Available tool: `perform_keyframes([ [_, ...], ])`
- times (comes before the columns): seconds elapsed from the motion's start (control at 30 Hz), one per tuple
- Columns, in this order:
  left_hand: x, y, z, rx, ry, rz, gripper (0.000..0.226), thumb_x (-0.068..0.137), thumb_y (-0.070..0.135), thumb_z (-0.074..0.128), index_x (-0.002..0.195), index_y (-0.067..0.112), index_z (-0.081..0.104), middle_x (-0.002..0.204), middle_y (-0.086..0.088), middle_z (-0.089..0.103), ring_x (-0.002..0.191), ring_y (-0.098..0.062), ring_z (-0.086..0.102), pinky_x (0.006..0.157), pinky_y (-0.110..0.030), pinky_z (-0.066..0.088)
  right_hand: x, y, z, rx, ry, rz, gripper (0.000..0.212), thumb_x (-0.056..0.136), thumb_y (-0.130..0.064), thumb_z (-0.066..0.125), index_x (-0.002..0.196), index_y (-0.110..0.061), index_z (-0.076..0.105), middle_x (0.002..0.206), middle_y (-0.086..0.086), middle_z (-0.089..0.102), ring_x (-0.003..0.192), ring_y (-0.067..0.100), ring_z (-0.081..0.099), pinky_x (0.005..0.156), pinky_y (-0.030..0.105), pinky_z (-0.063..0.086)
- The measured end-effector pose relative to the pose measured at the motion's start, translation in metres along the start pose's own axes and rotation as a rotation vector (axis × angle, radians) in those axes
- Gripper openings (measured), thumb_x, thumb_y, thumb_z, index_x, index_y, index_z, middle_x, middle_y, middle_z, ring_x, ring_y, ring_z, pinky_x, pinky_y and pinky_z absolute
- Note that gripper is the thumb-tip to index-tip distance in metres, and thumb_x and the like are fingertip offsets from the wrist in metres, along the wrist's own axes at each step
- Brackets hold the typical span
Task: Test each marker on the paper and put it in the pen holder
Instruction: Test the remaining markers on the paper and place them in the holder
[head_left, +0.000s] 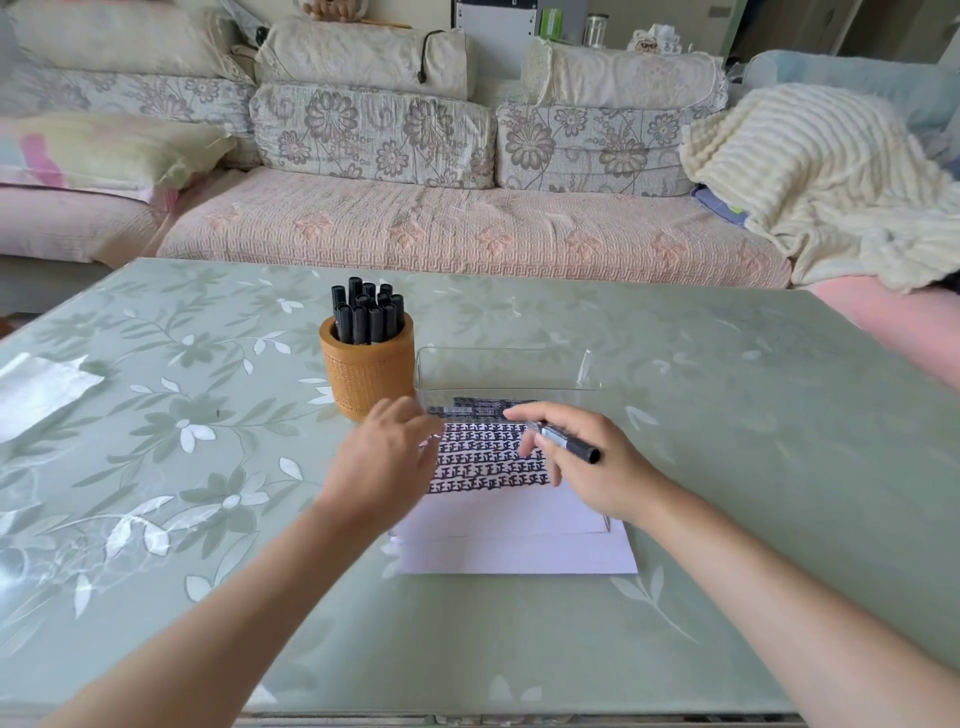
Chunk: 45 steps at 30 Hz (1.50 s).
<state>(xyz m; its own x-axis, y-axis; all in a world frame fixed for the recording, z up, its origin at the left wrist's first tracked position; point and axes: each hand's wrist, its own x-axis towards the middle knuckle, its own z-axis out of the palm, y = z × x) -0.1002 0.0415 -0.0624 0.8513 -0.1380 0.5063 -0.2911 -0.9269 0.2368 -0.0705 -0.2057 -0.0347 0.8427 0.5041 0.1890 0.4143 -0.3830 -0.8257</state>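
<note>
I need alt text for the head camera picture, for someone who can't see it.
A person's right hand holds a black marker over paper covered in test marks, the left hand reaching toward it. Behind stand a clear box and an orange pen holder full of markers.

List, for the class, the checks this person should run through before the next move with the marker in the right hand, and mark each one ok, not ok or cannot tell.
1. Marker held: ok, the right hand has a grip on it.
2. Cap off for testing: cannot tell, the far end is hidden by the fingers.
3. Blank space on the paper: ok, the near part is white below the rows of marks.
4. Paper steadied: cannot tell, the left hand is at its left edge, contact unclear.
5. Room in the pen holder: cannot tell, it looks crowded with markers.
6. More markers waiting in the clear box: ok, some show at its bottom.
</note>
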Motion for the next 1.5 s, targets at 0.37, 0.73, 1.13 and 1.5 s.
perform_keyframes([
  [0.37,-0.009,-0.048,-0.01,0.108,-0.147,-0.226,0.027,0.093,0.023,0.056,0.119,0.026,0.064,0.116,0.004,0.061,0.107,-0.023,0.054,0.077,-0.039,0.052,0.023,-0.022,0.025,-0.054,-0.104,0.056,0.028,0.099,-0.004,0.039,0.089,-0.028,0.051,0.068,-0.003,0.055,0.051,0.01,0.05,0.05,0.028,0.044],
  [0.73,-0.004,-0.06,-0.011,-0.128,-0.192,-0.32,0.022,0.087,0.009,0.066,0.108,0.015,0.064,0.103,-0.003,0.06,0.096,-0.023,0.056,0.08,-0.03,0.043,0.03,-0.021,0.024,-0.247,-0.012,0.058,0.02,0.088,-0.018,0.07,0.1,-0.033,0.068,0.088,-0.022,0.065,0.08,-0.013,0.055,0.071,0.005,0.037],
  [1.13,-0.01,-0.023,-0.023,-0.245,-0.129,-0.141,0.012,0.096,0.023,0.054,0.104,0.028,0.06,0.097,0.016,0.055,0.079,-0.005,0.052,0.066,-0.026,0.045,0.035,-0.023,0.028,-0.491,0.031,0.06,0.013,0.089,-0.031,0.061,0.101,-0.035,0.061,0.1,-0.018,0.066,0.101,0.005,0.06,0.085,0.027,0.046],
  [1.5,-0.01,-0.013,-0.018,-0.277,-0.127,-0.073,0.014,0.096,0.027,0.051,0.106,0.027,0.061,0.092,0.02,0.052,0.08,0.003,0.05,0.064,-0.013,0.037,0.035,-0.021,0.027,-0.517,0.02,0.003,0.014,0.088,-0.027,0.065,0.101,-0.032,0.066,0.105,-0.018,0.067,0.101,0.003,0.059,0.085,0.023,0.044],
])
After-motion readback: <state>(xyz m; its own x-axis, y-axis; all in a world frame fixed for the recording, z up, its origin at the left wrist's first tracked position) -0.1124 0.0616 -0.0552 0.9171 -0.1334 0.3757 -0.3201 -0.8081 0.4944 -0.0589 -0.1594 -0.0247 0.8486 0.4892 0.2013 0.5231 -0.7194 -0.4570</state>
